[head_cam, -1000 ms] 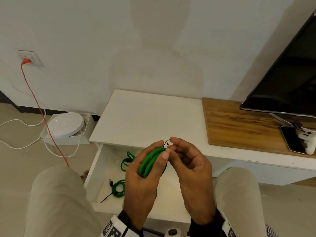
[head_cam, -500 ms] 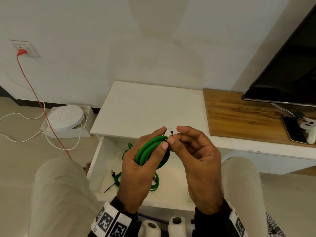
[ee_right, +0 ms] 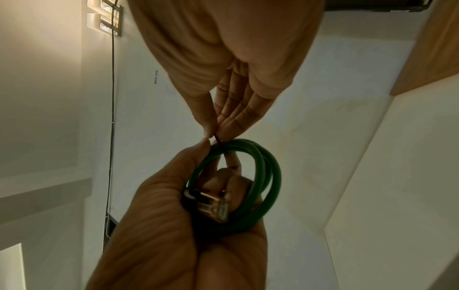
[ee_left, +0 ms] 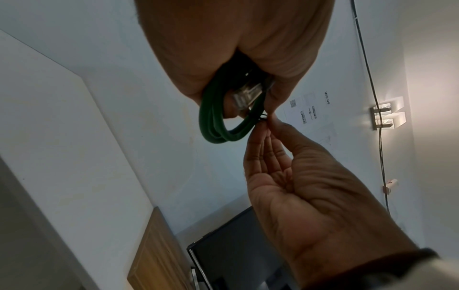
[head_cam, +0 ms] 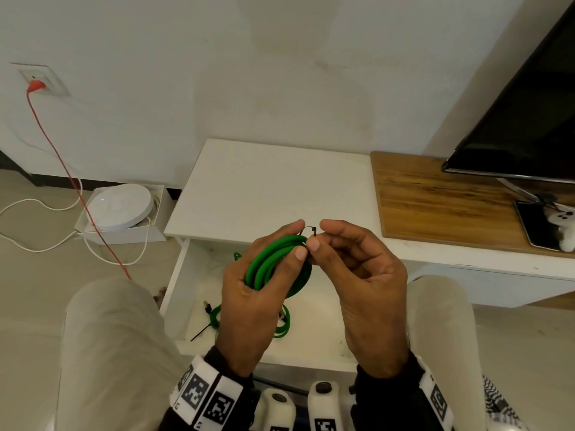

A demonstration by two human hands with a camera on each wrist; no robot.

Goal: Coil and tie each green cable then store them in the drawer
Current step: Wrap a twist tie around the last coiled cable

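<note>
Two green cable bundles show: one coiled green round-sheathed cable [head_cam: 277,259] gripped in the left hand [head_cam: 255,293], its thin black zip tie [head_cam: 312,230] pinched by the right hand [head_cam: 364,275] and apparently not yet cinched; another tied green coil [head_cam: 281,325] already lies in the open white drawer [head_cam: 177,275] below. Storing this one remains.

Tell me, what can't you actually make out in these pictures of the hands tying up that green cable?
- Head view: the left hand covers much of the green coil, so its loop count is unclear.
- Head view: the black tie is too thin to tell whether it is fastened.
- Head view: both hands hide part of the open drawer and the coil lying in it.
</note>
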